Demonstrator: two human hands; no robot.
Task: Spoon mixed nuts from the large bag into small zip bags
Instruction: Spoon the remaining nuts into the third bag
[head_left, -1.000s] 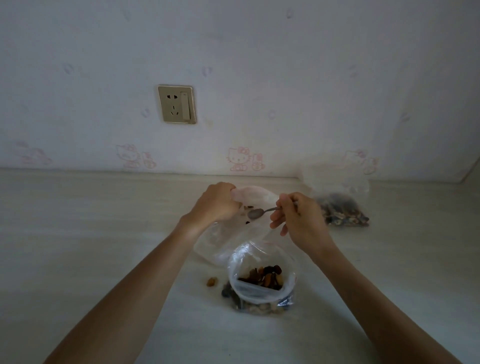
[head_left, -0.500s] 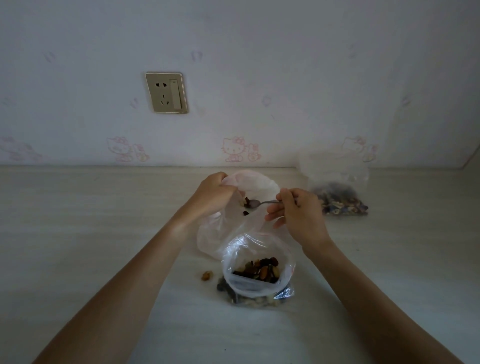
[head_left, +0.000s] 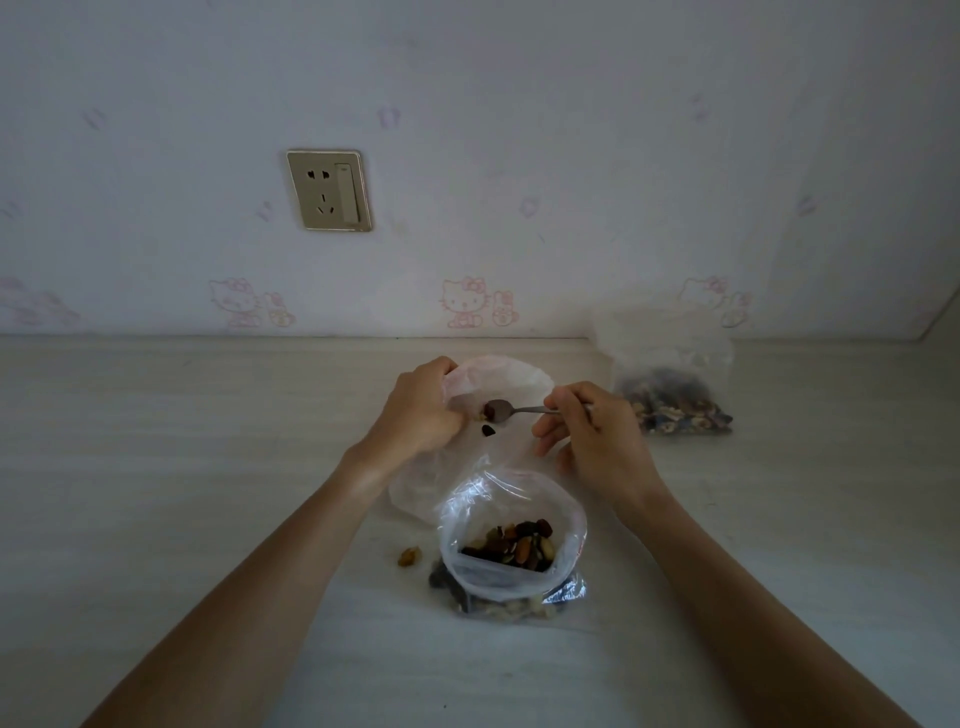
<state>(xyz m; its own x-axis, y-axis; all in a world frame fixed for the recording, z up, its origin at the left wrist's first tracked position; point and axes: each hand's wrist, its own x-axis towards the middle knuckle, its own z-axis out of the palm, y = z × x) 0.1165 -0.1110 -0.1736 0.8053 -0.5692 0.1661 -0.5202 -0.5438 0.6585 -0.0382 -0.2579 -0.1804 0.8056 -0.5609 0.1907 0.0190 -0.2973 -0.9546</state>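
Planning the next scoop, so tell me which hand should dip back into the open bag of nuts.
Right. The right hand already pinches the spoon and hangs just above the nut bag. The left hand grips the rim of the small bag, holding it open.

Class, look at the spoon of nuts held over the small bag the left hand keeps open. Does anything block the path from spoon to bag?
Nothing visible does. The spoon, held by the right hand, sits right at the open mouth of the small bag that the left hand grips. One dark piece already shows just below the spoon.
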